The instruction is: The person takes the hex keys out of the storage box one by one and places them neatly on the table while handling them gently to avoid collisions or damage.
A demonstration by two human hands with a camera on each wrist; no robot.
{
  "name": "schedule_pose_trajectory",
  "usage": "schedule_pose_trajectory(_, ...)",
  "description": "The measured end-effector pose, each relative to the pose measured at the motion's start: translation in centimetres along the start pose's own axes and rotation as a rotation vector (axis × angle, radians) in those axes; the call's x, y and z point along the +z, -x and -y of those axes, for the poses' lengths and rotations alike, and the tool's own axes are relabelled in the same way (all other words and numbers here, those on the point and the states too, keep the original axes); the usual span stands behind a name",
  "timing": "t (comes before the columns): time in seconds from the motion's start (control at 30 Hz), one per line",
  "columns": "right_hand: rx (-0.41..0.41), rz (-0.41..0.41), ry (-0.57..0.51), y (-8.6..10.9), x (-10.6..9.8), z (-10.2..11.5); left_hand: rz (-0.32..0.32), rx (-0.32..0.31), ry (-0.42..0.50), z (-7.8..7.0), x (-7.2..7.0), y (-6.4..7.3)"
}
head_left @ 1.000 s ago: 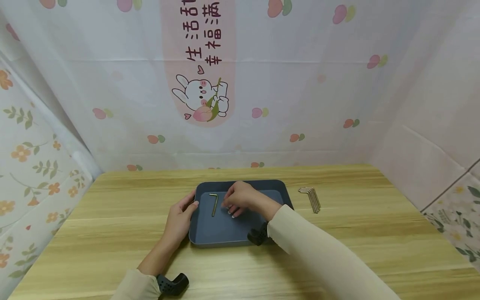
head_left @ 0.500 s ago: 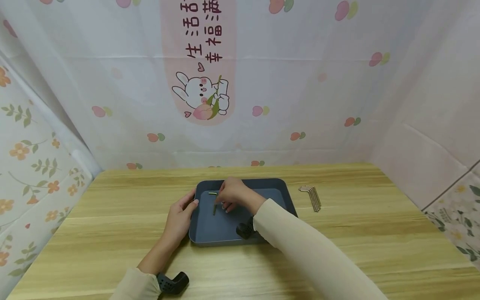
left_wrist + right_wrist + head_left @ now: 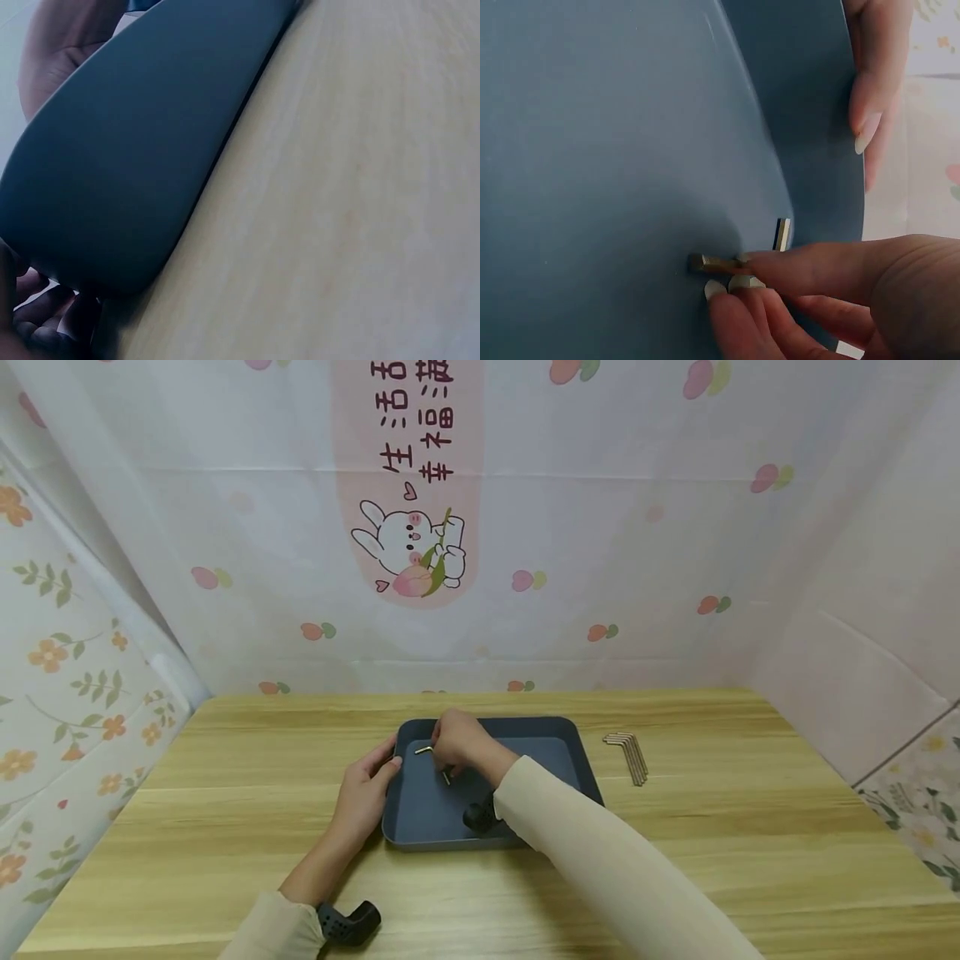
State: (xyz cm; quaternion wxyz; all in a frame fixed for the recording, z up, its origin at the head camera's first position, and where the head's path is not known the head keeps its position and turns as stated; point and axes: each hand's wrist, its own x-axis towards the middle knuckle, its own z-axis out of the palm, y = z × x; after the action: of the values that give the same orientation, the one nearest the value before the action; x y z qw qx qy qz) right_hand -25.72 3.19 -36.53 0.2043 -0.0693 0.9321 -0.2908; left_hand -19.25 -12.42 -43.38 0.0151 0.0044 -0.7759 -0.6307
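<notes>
A dark blue-grey tray (image 3: 427,822) lies on the table. My left hand (image 3: 360,802) grips its left side, thumb over the rim and fingers along the outer wall. Inside the tray, near its left side, my right hand (image 3: 461,745) pinches a brass-coloured hex key (image 3: 714,264) between thumb and fingertips. The key's short arm (image 3: 423,750) points left past the hand, and its other end shows below the fingers. The middle of the key is hidden by the hand. In the right wrist view the left thumb (image 3: 866,112) lies over the tray's rim.
Several matching hex keys (image 3: 630,758) lie side by side on the wooden table (image 3: 712,827), right of the tray. A patterned cloth (image 3: 562,543) hangs behind the table. Each wrist wears a black camera mount (image 3: 351,924).
My right hand has moved left across the tray to the hex key and taken hold of it. The key has turned a little. My left hand stays on the tray's side.
</notes>
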Motion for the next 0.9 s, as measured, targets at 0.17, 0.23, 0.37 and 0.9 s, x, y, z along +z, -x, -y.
schedule_pose_trajectory(0.17, 0.002, -0.020, 0.071, 0.3, 0.1, 0.3, 0.004, 0.003, 0.000, 0.0, 0.1, -0.1)
schedule_pose_trajectory(0.23, 0.014, -0.033, 0.102, 0.3, 0.2, 0.4, 0.005, -0.003, -0.003, 0.0, 0.0, -0.1)
schedule_pose_trajectory(0.37, 0.026, -0.050, 0.151, 0.3, 0.3, 0.6, 0.005, -0.013, -0.001, 0.2, 0.0, -0.2)
schedule_pose_trajectory(0.9, -0.051, 0.018, 0.027, 0.7, -0.7, -0.8, 0.006, -0.012, 0.012, 0.2, 0.1, -0.2)
